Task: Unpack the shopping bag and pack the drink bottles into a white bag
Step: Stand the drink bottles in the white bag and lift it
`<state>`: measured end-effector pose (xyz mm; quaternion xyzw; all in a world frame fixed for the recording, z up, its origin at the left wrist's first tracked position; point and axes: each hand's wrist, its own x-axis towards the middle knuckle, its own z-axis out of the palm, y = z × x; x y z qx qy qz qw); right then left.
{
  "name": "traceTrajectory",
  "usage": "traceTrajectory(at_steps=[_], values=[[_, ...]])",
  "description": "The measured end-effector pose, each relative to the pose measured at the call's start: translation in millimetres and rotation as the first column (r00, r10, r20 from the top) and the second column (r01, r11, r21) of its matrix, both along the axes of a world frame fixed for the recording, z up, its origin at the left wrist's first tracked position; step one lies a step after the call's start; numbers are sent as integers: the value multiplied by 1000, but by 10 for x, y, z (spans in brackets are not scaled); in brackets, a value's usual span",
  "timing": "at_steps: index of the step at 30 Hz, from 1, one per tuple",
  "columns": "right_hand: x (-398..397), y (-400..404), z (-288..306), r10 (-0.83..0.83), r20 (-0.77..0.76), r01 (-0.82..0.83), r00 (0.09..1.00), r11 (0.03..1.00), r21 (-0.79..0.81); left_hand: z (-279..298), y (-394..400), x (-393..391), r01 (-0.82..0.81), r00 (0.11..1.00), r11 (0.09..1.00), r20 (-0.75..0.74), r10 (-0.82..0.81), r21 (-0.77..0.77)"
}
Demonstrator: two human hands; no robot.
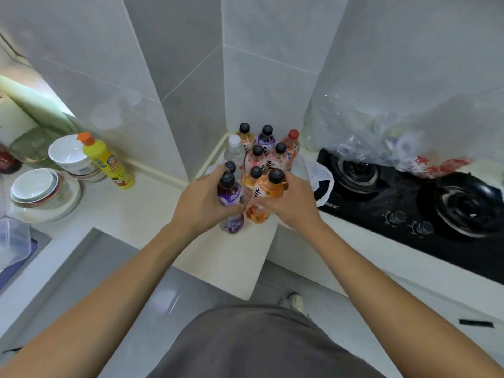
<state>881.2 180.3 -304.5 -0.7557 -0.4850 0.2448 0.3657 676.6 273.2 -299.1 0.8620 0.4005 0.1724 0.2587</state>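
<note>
My left hand (203, 199) grips a purple drink bottle (230, 196) with a black cap. Close beside it, my right hand (293, 200) grips an orange drink bottle (270, 186), also black-capped. Both are held just above the white counter (226, 257), in front of a cluster of several more bottles (261, 151) standing in the tiled corner, among them a clear white-capped bottle (234, 151) and a red-capped one (291, 144). A white bag with black trim (323, 181) lies to the right of the cluster, partly behind my right hand.
A crumpled clear plastic shopping bag (395, 137) with red print rests on the black gas stove (409, 203) at right. A yellow detergent bottle (107, 162), stacked bowls (73, 156) and plates (41, 192) stand on the left counter. The counter edge drops to a grey floor.
</note>
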Motion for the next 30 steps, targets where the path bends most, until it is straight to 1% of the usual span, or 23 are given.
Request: traceTrajectory(at_steps=[4, 7, 10, 12, 17, 20, 25, 30], values=[[532, -4, 225, -85, 49, 84, 995, 996, 24, 124, -101, 471, 22, 994, 999, 106, -18, -35], [886, 93, 249, -120, 90, 119, 989, 993, 19, 127, -129, 825, 31, 993, 999, 114, -28, -23], [1181, 229, 164, -120, 90, 121, 989, 993, -6, 42, -93, 1127, 20, 995, 1000, 103, -18, -18], [1340, 313, 62, -107, 90, 109, 990, 994, -18, -34, -47, 1305, -4, 997, 1000, 74, 5, -5], [1593, 493, -242, -78, 50, 81, 996, 994, -74, -261, 47, 1644, -49, 996, 999, -77, 49, 9], [1660, 564, -412, -45, 10, 46, 999, 992, -117, -416, 76, 1763, -73, 982, 997, -172, 72, -1], [1723, 669, -674, 20, -44, -26, 999, 990, -138, -587, 94, 1911, -76, 953, 997, -292, 81, 28], [1775, 736, -791, 68, -71, -77, 995, 988, -133, -699, 48, 1990, -115, 934, 993, -339, 116, 21]])
